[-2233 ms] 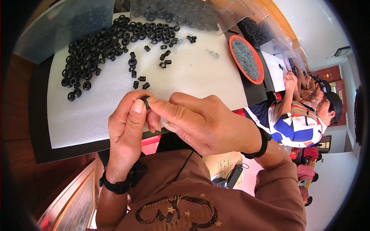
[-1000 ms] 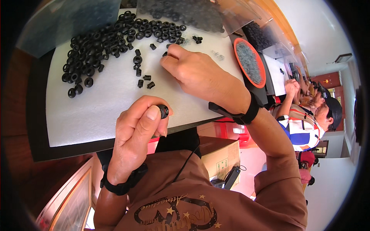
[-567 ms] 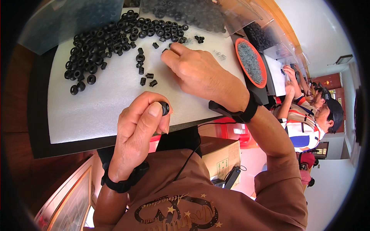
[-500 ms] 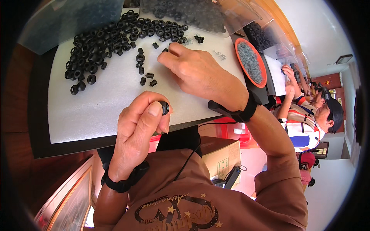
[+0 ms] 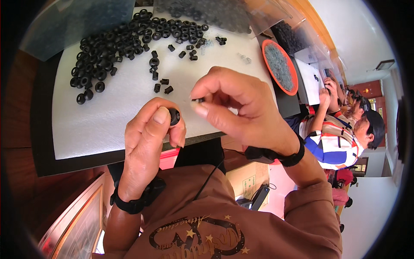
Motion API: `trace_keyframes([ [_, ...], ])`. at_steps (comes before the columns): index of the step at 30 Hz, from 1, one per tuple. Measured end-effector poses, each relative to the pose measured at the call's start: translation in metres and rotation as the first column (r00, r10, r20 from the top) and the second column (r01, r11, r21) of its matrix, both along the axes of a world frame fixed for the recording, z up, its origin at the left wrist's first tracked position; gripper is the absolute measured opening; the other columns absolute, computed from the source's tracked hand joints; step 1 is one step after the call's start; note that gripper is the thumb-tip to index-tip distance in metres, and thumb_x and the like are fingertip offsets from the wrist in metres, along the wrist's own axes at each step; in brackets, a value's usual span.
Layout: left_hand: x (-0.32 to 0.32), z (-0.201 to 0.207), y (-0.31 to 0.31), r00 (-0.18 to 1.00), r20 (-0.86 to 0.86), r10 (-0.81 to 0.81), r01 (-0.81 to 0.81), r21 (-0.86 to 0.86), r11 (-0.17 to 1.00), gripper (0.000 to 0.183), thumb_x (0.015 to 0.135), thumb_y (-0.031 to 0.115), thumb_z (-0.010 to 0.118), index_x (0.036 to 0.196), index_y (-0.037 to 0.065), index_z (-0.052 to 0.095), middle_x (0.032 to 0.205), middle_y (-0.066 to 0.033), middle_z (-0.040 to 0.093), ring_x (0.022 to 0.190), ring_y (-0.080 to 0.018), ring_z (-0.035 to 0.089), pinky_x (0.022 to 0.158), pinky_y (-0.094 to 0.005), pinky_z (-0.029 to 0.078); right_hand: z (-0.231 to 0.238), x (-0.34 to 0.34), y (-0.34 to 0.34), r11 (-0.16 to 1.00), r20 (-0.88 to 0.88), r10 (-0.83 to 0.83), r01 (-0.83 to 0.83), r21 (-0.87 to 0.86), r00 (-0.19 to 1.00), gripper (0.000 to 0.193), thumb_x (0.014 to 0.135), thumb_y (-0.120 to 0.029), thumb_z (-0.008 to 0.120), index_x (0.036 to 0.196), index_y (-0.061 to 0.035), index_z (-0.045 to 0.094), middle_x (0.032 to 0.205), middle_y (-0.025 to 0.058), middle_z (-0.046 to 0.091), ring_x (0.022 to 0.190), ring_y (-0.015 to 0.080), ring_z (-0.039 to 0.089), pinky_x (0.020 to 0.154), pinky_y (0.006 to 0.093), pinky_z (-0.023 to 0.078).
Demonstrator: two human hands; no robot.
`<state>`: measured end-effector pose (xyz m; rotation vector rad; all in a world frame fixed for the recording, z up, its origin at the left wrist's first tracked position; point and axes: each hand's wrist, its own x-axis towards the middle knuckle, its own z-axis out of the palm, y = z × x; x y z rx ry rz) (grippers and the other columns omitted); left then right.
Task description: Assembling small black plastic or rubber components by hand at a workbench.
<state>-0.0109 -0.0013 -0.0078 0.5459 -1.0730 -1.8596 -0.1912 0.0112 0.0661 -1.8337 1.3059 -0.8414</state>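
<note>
My left hand [image 5: 146, 136] is closed, pinching a round black cap [image 5: 174, 116] between thumb and fingers above the near edge of a white foam sheet [image 5: 90, 134]. To its right, my right hand [image 5: 246, 108] holds a small black piece [image 5: 199, 100] at its fingertips, level with the cap and a short way apart from it. Most of that piece is hidden by the fingers. Beyond the hands lie several small black stepped plugs [image 5: 164, 81] on the sheet. A heap of black ring-shaped caps [image 5: 101, 56] spreads over the far left.
An orange bowl [image 5: 295, 83] full of tiny springs stands at the right. A few loose springs [image 5: 244, 58] lie on the sheet. Clear plastic bins [image 5: 86, 26] line the far side. A co-worker [image 5: 340, 138] sits to the right, and a cardboard box [image 5: 250, 177] stands below the table.
My right hand has come back from the far plugs toward my left hand, now with a small black piece in its fingertips. My left hand has shifted slightly left, still holding the cap.
</note>
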Motion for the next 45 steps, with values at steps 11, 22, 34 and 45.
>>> trace_keyframes([
  [11, 0.003, 0.001, 0.002, 1.0, -0.023, -0.02, 0.02, 0.041, 0.999, 0.036, 0.097, 0.032, 0.042, 0.081, 0.001, 0.05, 0.062, -0.0031, 0.045, 0.057, -0.0109, 0.042, 0.056, -0.0255, 0.037, -0.009, 0.006, 0.015, 0.954, -0.074, 0.109, -0.125, -0.274, 0.991, 0.018, 0.081, 0.002, 0.065, 0.099, 0.0016, 0.062, 0.078, 0.0068, 0.059, 0.058, 0.0108, 0.057, 0.051, 0.0226, 0.042],
  [22, 0.005, 0.004, 0.003, 0.997, 0.078, -0.019, 0.013, 0.07, 0.997, 0.037, 0.096, 0.034, 0.044, 0.079, 0.001, 0.052, 0.06, -0.001, 0.045, 0.056, -0.0097, 0.042, 0.054, -0.0246, 0.035, -0.012, 0.012, 0.017, 0.834, -0.252, 0.044, -0.174, -0.524, 0.967, 0.027, 0.076, -0.009, 0.073, 0.097, 0.0008, 0.06, 0.073, 0.0095, 0.055, 0.053, 0.0227, 0.056, 0.044, 0.0312, 0.044],
  [34, 0.006, 0.003, 0.002, 0.995, 0.098, 0.001, 0.005, -0.053, 0.999, 0.036, 0.096, 0.03, 0.043, 0.078, 0.0, 0.052, 0.058, -0.0009, 0.046, 0.055, -0.0086, 0.042, 0.053, -0.024, 0.034, -0.007, 0.01, 0.018, 0.797, -0.376, 0.037, -0.255, -0.547, 0.926, 0.026, 0.075, -0.013, 0.073, 0.092, 0.0015, 0.059, 0.07, 0.0068, 0.049, 0.047, 0.0186, 0.051, 0.039, 0.0298, 0.041],
  [45, 0.007, -0.002, 0.001, 0.99, 0.137, -0.02, 0.035, -0.103, 0.994, 0.038, 0.096, 0.032, 0.044, 0.076, 0.001, 0.053, 0.057, -0.0004, 0.046, 0.054, -0.0079, 0.04, 0.051, -0.0243, 0.031, -0.002, 0.011, 0.017, 0.811, -0.467, 0.04, -0.302, -0.501, 0.883, 0.021, 0.077, -0.013, 0.069, 0.082, 0.0005, 0.055, 0.068, 0.0064, 0.047, 0.047, 0.0189, 0.05, 0.037, 0.0299, 0.04],
])
